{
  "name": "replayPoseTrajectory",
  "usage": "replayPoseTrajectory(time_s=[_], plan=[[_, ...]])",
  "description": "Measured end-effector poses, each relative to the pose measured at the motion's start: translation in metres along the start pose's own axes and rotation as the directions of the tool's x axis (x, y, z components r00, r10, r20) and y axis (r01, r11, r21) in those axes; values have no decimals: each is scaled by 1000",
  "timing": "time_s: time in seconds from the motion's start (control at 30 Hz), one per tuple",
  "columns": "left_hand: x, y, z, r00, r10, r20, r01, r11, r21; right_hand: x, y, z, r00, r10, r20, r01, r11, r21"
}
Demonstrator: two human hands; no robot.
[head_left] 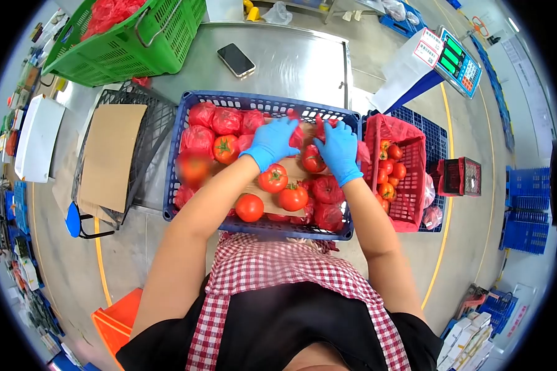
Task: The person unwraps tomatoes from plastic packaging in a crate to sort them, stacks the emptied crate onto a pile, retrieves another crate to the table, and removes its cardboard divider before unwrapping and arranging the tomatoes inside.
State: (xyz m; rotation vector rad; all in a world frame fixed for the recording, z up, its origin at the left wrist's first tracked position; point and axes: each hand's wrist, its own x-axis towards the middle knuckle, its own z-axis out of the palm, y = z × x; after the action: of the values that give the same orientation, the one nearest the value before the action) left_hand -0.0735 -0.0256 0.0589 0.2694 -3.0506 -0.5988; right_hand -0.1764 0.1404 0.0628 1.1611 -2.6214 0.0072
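Apparently empty or not, I cannot tell: the gloved left hand (270, 143) and right hand (340, 151) are apart, blurred fingertips against red wrapping (297, 137) in the crate (257, 98). Loose tomatoes (273, 178) lie bodyward of both, partly hiding cardboard (270, 201); left of the left hand, one tomato (194, 168) is smeared.

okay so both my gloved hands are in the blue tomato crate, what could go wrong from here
The bare tomatoes sit unwrapped close to your left hand, so a wrist or forearm might roll or bruise them.

The thin red wrapping could snag or tear if the fingers of either your left or right hand catch it.

The phone lies just beyond the crate's far rim; pushing the crate forward might knock it.
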Motion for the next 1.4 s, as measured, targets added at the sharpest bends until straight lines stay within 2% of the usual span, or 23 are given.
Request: replayPoseTrajectory(time_s=[0.07, 0.17, 0.27, 0.3, 0.33, 0.4, 0.47, 0.53, 0.6, 0.63, 0.67, 0.77, 0.93, 1.0, 1.03, 1.1, 1.13, 1.17, 1.2, 1.23, 1.27, 1.33, 1.4], plan=[[-3, 2, 15, 971, 235, -38, -237, 969, -64, 2, -1, 3, 998, -67, 9, 67, 995, 69], [-10, 4, 12, 954, 295, -51, -298, 917, -265, 11, 18, 24, 970, -231, -72, 241, 953, 182], [-16, -18, 27, 992, 114, -61, -127, 781, -611, 13, 24, 36, 992, 89, -87, -6, 735, 678], [-20, -19, 18, 998, 36, -46, -58, 732, -679, 15, 23, 25, 955, 294, 27, -160, 439, 884], [-24, -18, 4, 990, -133, 53, 98, 359, -928, 20, 29, 24, 903, 430, -7, -121, 270, 955], [-19, -31, -19, 873, -469, -132, -96, 100, -990, 19, 40, -5, 814, 481, 327, -146, -376, 915], [-6, -68, -29, 760, -559, -332, -117, 385, -915, 17, 50, -40, 829, 551, 97, -88, -42, 995], [-12, -67, -69, 833, -421, -360, 292, 886, -361, -3, 45, -86, 926, 371, -69, -200, 638, 744], [-13, -66, -60, 944, -287, -165, 296, 954, 35, -19, 28, -111, 936, -34, 351, -81, 948, 308], [-15, -63, -55, 969, -243, -41, 246, 941, 233, -36, 22, -96, 883, -137, 450, 41, 975, 217], [-15, -53, -50, 974, -216, -67, 225, 951, 214, -53, 16, -74, 806, -218, 551, 171, 976, 136], [-13, -51, -17, 984, -10, -180, 49, 976, 212, -86, -2, -44, 865, -397, 308, 388, 917, 94], [-12, -48, -24, 994, 104, -30, -102, 993, 61, -93, 3, -5, 836, -447, 317, 397, 893, 212], [-5, -65, -2, 986, 23, -162, -20, 1000, 24, -97, 5, 6, 833, -511, 211, 461, 853, 245], [-3, -67, -1, 974, -19, -224, 20, 1000, 2, -93, 6, 7, 896, -404, 183, 352, 899, 262], [11, -71, -17, 923, -324, -206, 235, 901, -366, -74, 13, 12, 976, -169, 136, 121, 944, 306], [19, -73, -24, 874, -464, -147, 326, 782, -531, -66, 16, -17, 997, 64, -34, -35, 836, 548], [32, -94, -4, 891, -415, -185, 161, 669, -726, -51, 16, -56, 961, 264, 87, -252, 692, 676], [34, -92, -13, 903, -382, -196, 47, 542, -839, -40, 17, -85, 925, 378, 39, -239, 498, 833], [24, -82, -37, 913, -375, -163, 11, 422, -906, -34, 24, -97, 924, 380, -47, -143, 456, 878], [15, -73, -59, 923, -360, -132, -21, 296, -955, -38, 31, -110, 957, 287, -50, -104, 496, 862], [6, -94, -80, 896, -329, -298, -128, 452, -883, -61, 31, -125, 985, -143, 94, 99, 923, 371], [-9, -127, -97, 794, -460, -396, 136, 771, -623, -94, 9, -113, 885, -293, 362, 181, 933, 312]])
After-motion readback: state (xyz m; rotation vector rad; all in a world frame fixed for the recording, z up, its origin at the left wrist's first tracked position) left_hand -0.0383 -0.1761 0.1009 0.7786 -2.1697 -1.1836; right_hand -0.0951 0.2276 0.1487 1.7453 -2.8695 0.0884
